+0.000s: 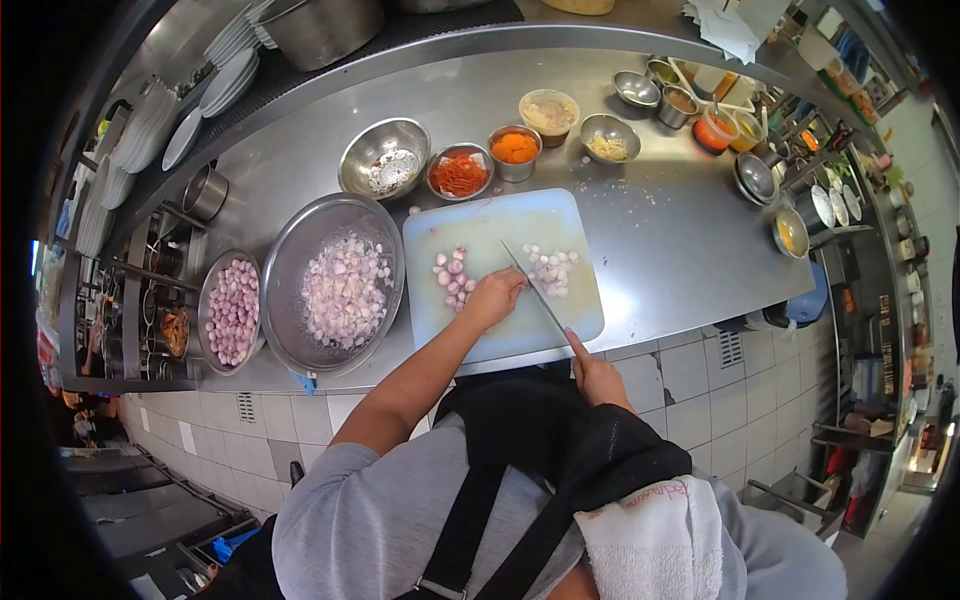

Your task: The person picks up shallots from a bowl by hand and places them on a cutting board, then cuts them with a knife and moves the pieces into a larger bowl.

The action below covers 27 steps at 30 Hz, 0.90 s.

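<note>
My right hand (597,378) is wrapped round the handle of a long knife (540,298), whose blade slants up and left over a pale cutting board (500,220). Beside the blade, my left hand (497,297) has its fingers bent together near the board's middle; whatever they hold is hidden. Whole purplish shallots (456,272) lie left of that hand. Paler peeled pieces (551,270) are grouped right of the blade. Left of the board stands a large metal bowl (286,222) holding many cut shallots (345,290).
A smaller bowl of whole shallots (232,312) sits at the far left. Behind the board are a metal bowl (365,140), red strips (459,174) in a bowl, an orange-filled cup (515,149) and a bowl of yellowish bits (608,147). A raised shelf (440,48) borders the back.
</note>
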Each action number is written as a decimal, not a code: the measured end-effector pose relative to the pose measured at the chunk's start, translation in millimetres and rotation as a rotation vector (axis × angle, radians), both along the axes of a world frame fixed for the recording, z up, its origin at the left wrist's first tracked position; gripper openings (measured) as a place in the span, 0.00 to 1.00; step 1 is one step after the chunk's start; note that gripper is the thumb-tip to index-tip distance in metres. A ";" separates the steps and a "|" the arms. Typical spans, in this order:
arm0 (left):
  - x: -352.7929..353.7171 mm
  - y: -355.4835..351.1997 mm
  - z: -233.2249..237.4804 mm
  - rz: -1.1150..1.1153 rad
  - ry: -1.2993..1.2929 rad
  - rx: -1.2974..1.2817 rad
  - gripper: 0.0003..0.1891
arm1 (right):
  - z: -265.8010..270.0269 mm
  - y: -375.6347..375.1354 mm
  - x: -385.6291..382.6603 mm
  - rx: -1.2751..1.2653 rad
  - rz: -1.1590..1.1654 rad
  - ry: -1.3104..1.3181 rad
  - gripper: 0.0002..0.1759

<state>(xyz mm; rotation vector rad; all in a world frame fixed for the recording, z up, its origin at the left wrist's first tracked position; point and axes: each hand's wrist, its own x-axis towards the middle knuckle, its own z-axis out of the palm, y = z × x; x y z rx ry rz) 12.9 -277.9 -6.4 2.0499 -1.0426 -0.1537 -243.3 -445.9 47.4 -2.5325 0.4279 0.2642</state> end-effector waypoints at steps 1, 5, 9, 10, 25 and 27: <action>0.0 -1.0 0.4 0.001 0.003 -0.005 0.05 | 4.1 -1.8 0.3 -0.004 0.005 0.000 0.39; 2.2 0.7 -2.0 0.006 -0.023 0.015 0.05 | 5.9 3.6 -5.4 -0.003 -0.019 0.001 0.38; -1.0 0.0 2.6 0.016 -0.004 -0.030 0.05 | 0.2 4.9 0.8 0.038 -0.056 0.028 0.37; -1.4 1.5 3.6 0.017 -0.014 -0.027 0.05 | 5.4 3.6 2.6 0.038 -0.052 0.028 0.37; -0.2 3.9 -1.6 0.002 -0.043 -0.068 0.04 | 23.9 0.8 -7.6 0.047 0.011 -0.070 0.37; -0.4 4.0 -3.1 0.008 -0.041 -0.069 0.04 | 38.1 3.5 -17.5 0.098 -0.073 -0.006 0.37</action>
